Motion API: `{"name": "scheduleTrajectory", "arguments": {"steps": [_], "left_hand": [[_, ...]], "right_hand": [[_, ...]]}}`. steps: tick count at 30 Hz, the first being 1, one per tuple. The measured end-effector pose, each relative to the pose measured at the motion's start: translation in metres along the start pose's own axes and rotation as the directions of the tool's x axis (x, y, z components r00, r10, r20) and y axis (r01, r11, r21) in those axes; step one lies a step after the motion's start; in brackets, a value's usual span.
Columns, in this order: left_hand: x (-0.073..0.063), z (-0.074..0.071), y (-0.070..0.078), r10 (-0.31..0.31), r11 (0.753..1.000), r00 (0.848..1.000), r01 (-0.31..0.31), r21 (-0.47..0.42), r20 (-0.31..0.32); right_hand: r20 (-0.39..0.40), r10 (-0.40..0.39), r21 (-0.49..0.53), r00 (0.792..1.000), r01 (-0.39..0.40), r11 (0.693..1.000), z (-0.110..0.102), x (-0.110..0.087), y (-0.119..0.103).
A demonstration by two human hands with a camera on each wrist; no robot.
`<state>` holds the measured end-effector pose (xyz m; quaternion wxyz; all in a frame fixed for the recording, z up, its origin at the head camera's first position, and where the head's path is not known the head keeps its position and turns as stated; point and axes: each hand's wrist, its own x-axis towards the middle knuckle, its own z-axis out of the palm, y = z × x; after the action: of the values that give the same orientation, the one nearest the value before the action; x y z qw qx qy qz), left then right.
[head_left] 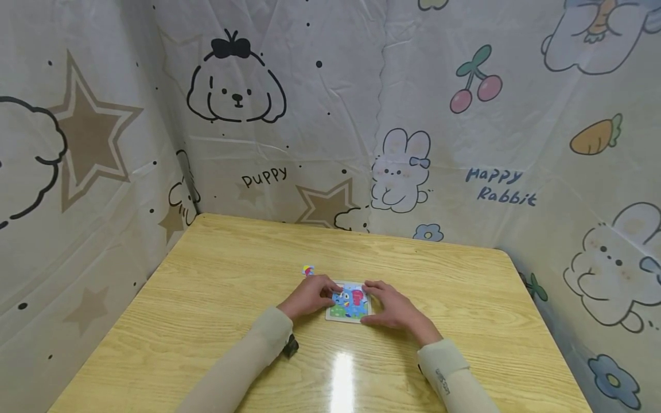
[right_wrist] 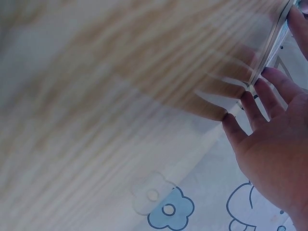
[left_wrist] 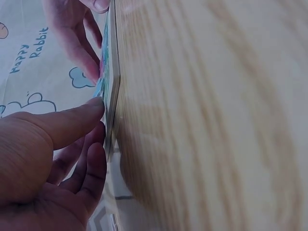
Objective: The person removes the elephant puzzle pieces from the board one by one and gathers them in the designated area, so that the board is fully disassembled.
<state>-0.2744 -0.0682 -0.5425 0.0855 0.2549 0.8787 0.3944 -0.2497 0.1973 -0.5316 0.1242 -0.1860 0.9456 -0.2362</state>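
A small jigsaw puzzle with a blue, green and pink picture lies in a pale frame on the table, between the two hands. From its left side my left hand reaches over it, thumb and fingers pinching what looks like a light blue puzzle piece, mostly hidden by the fingertips. My right hand rests at the right side, its spread thumb and forefinger touching the frame's right corners. In the right wrist view the other fingertips of the right hand rest on the tabletop, fairly straight.
One loose puzzle piece, yellow, red and blue, lies on the wooden table just beyond the left hand. Behind and beside the table hang cloth walls printed with cartoon animals. A dark object shows under the left cuff.
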Motion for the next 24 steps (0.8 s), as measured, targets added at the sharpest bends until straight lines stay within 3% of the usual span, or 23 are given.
{"name": "scheduleTrajectory", "arguments": {"steps": [12,24], "left_hand": [[-0.002,-0.004,-0.003,0.024,1.0,1.0,-0.024,-0.02,-0.017],[-0.01,-0.018,-0.009,-0.048,0.998,0.997,0.046,-0.038,-0.052]], "right_hand": [[0.012,0.014,-0.007,1.0,-0.013,1.0,0.0,0.0,0.0],[-0.006,-0.013,-0.019,1.0,0.013,1.0,-0.001,-0.002,-0.002]]}}
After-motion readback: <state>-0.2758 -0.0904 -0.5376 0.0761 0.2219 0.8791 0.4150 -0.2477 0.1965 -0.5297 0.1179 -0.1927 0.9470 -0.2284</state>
